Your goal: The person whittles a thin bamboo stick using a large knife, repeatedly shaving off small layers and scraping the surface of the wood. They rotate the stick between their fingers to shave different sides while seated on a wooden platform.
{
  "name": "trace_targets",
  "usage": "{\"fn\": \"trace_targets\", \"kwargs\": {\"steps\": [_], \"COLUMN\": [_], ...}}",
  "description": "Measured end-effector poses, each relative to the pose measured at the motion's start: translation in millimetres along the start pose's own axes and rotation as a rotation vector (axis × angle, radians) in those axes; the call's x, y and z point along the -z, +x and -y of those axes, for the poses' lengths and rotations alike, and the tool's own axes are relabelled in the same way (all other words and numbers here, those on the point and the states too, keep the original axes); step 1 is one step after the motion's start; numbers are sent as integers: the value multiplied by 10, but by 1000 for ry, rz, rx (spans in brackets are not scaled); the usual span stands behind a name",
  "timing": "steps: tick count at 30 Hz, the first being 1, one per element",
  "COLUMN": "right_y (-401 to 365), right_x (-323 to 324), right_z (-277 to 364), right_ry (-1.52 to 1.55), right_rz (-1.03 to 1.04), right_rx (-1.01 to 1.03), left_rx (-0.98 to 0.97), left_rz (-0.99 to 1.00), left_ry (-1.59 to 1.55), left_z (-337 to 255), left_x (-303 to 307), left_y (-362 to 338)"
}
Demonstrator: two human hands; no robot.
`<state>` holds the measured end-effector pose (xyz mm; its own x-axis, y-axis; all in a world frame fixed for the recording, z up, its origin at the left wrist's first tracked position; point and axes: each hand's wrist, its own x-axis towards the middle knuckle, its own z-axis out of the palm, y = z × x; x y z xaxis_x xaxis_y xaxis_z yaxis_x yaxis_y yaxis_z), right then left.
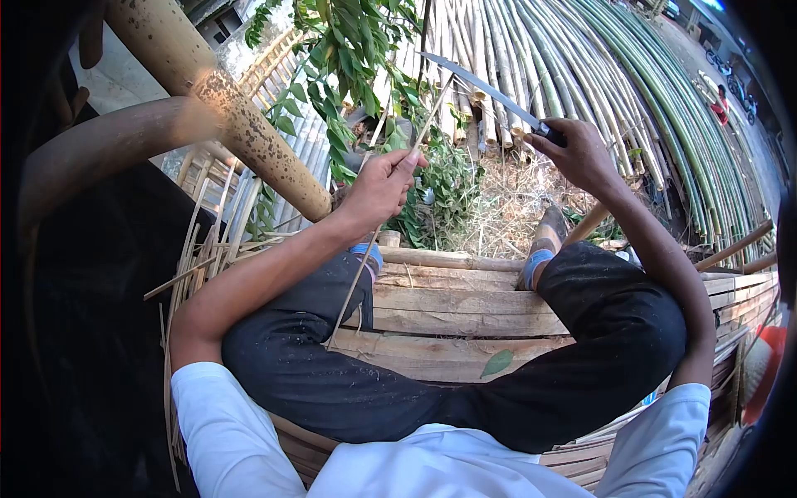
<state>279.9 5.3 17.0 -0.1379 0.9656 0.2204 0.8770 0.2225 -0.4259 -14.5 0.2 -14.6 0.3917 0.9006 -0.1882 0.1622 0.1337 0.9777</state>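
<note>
My left hand [383,189] is closed around a thin bamboo strip [352,292], which slants from over the slatted seat up past my fingers toward the leaves. In my right hand [577,151], a long-bladed knife [490,90] is gripped by its dark handle. Its blade points up and to the left, and the tip lies near the upper end of the strip in this view. Both hands are held out above my bent knees, well apart from each other.
I sit on a bamboo slat platform [465,322] with a fallen leaf [497,363] on it. A thick bamboo post [257,141] rises at left beside leafy branches [349,75]. Long bamboo poles [573,66] lie stacked ahead. Loose strips [199,257] lean at my left. A person [721,104] is far off right.
</note>
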Motion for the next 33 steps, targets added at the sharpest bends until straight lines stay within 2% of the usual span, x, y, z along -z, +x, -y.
{"fn": "trace_targets", "kwargs": {"steps": [1, 3, 5, 6, 8, 9, 12, 14, 15, 17, 18, 19, 21, 23, 25, 26, 28, 29, 31, 33], "right_y": [3, -30, -44, -46, -49, -48, -14, 17, 28, 38, -16, -26, -38, -41, -42, -49, -70, -78, -95, -111], "right_x": [5, -2, -39, -53, -92, -104, -98, -44, -51, -95, -44, -41, -43, -37, 6, 24, 42, 36, 25, 26], "right_z": [-12, -5, -34, -29, -9, -19, -44, -66, -119, -235, -123, -128, -146, -121, -100, -74, -7, 8, 33, 38], "right_ry": [6, 31, 135, 136, 66, 68, 10, 88, 85, 551, 774, 770, 994, 995, 1020, 1020, 1072, 1073, 1059, 1060], "right_rz": [23, 4, -7, -8, -14, -15, -5, 24, 24, 40, 52, 53, 92, 74, 175, 175, 352, 350, 511, 544], "right_rx": [-83, -66, 106, 106, 268, 267, 205, -87, -86, -382, -445, -443, -494, -471, -333, -334, -265, -265, -297, -275], "left_rx": [5, 3, 2, 6, 12, 15, 15, 13, 18, 24, 30, 34, 38, 44, 54, 56, 61, 61, 31, 23], "left_rz": [19, 19, 21, 24, 28, 45, 59, 57, 45, 33, 24, 14, 22, 34, 36, 36, 62, 63, 95, 97], "left_ry": [-17, -16, -15, -20, -23, -18, -4, 4, -11, -31, -30, -28, -19, -5, 11, 11, 6, 7, 2, -8], "left_z": [2, 1, 2, -1, -2, -7, -5, -2, -4, -2, -5, -10, -16, -13, 1, 0, -22, -15, -3, -19], "left_x": [14, 28, 23, 18, 9, 3, 16, 24, 30, 30, 28, 27, 17, 6, -14, -22, -42, -50, -58, -37], "left_y": [5, 12, 12, 9, -5, -12, -18, -15, -10, -3, -1, 2, -3, 2, 6, 4, -7, -5, -3, -7]}}
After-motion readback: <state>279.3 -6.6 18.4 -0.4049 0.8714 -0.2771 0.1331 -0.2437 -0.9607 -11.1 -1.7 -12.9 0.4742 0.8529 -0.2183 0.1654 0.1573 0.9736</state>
